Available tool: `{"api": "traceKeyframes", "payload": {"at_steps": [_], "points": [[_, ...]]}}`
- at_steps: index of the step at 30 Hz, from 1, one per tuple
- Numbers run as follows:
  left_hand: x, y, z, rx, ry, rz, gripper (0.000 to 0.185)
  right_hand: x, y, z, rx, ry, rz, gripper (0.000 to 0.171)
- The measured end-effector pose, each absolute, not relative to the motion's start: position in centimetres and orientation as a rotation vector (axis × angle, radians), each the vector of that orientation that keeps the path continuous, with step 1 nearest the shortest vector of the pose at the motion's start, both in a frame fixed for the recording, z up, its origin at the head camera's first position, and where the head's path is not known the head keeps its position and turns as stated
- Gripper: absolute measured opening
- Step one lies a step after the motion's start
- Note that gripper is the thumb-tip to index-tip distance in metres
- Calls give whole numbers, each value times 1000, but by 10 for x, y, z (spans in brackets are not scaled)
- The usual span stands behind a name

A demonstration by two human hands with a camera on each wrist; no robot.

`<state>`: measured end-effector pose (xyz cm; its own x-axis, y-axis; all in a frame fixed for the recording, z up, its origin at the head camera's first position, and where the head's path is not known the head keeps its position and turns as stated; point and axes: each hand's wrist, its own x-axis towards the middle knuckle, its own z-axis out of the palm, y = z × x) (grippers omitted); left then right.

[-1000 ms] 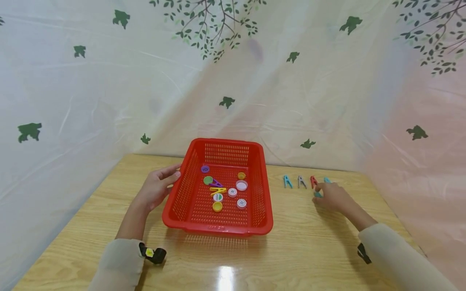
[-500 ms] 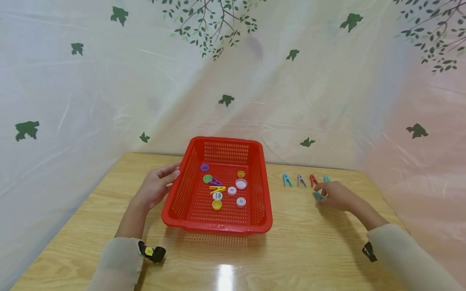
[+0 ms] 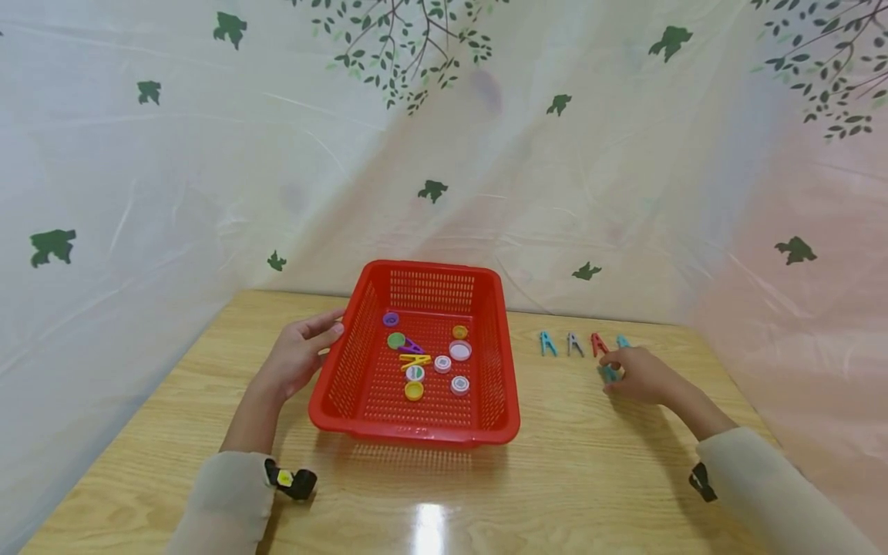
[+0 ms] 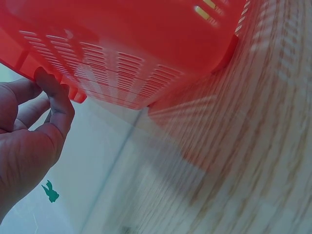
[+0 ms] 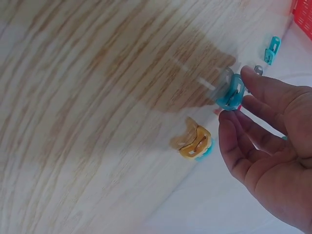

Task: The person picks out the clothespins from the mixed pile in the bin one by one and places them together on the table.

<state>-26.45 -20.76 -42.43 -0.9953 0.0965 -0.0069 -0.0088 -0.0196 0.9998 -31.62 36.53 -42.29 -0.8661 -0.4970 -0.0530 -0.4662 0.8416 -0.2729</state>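
Observation:
My right hand point(image 3: 641, 375) pinches a teal clothespin point(image 5: 233, 93) between thumb and fingertips, low over the wooden table. Just beyond it a red clothespin point(image 3: 599, 344) and another teal one point(image 3: 623, 341) lie at the right end of a row. A grey clothespin point(image 3: 575, 344) and a further teal one point(image 3: 548, 344) continue the row leftward. In the right wrist view an orange clothespin point(image 5: 196, 146) lies near my fingers; the head view hides it. My left hand point(image 3: 297, 358) touches the outside of the red basket point(image 3: 416, 433) under its rim, fingers loosely bent.
Inside the basket lie several bottle caps, among them a green cap point(image 3: 396, 341), plus a purple clothespin point(image 3: 412, 346) and a yellow one point(image 3: 415, 360). A patterned white sheet point(image 3: 333, 193) hangs behind the table point(image 3: 569, 478).
My right hand has shifted slightly to the right, staying at the teal clothespin. My left hand and the basket have hardly moved.

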Motion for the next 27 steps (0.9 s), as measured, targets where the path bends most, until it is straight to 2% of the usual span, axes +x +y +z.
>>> {"api": "traceKeyframes", "payload": {"at_steps": [11, 20, 27], "points": [[-263, -207, -423, 84, 2147, 2193, 52, -314, 366, -420, -745, 2894, -434, 43], [-264, -206, -422, 90, 2148, 2187, 51, -312, 364, -413, -787, 2894, -403, 50], [-264, -208, -423, 95, 2141, 2192, 53, -322, 354, -397, -836, 2941, -340, 37]]}}
